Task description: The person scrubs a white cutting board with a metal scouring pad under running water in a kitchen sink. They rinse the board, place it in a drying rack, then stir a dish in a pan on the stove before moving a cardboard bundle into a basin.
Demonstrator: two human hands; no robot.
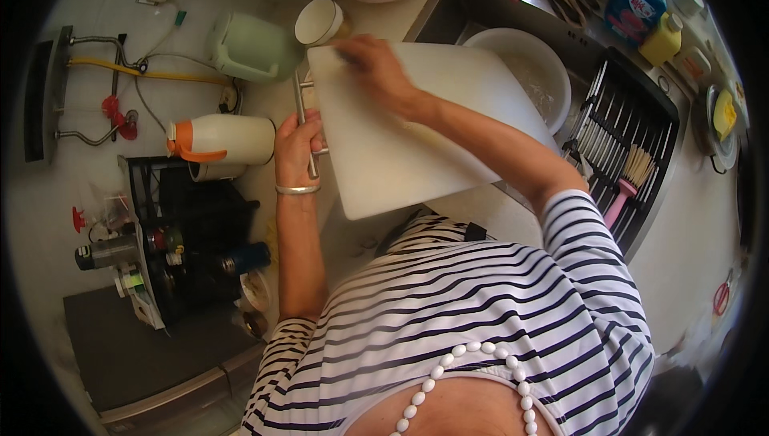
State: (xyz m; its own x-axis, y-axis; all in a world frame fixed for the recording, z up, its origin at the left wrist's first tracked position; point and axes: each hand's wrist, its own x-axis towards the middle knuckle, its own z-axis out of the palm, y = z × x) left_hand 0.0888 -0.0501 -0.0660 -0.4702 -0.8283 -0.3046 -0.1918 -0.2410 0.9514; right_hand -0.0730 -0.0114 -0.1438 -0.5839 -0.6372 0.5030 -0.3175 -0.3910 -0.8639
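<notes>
A white plastic cutting board [396,160] lies tilted before me, its right part over the sink side. My left hand [298,142] grips the metal bar handle [298,96] at the board's left edge. Blurred by motion, my right hand [375,69] is on the board near its upper left corner; something dark and small seems to be under its fingers, too unclear to name. Just above that corner stands a white bowl [319,21]. Behind the board's right edge, a white basin [531,69] with water sits in the steel sink [444,15].
At left stand a green pitcher [249,45] and a cream thermos jug [240,139] with orange handle. A black dish rack [637,130] at right holds a pink-handled brush [628,187]. Blue [637,6] and yellow bottles [661,39] line the sink's back. Red scissors [722,298] lie far right.
</notes>
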